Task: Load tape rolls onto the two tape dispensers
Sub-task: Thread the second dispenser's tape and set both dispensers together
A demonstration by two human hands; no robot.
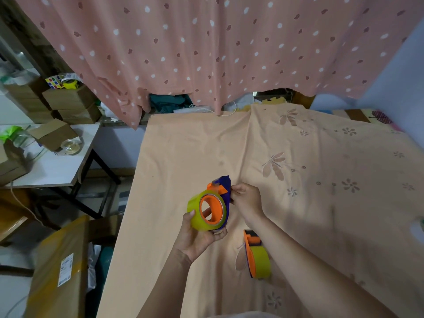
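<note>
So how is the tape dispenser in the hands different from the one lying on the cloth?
The held tape dispenser is up in the air, gripped by the left hand and pinched at its blue end by the right hand; the lying tape dispenser rests untouched on the peach cloth. The held one shows its orange hub's hole; the lying one shows its side. Both carry yellowish tape rolls.
</note>
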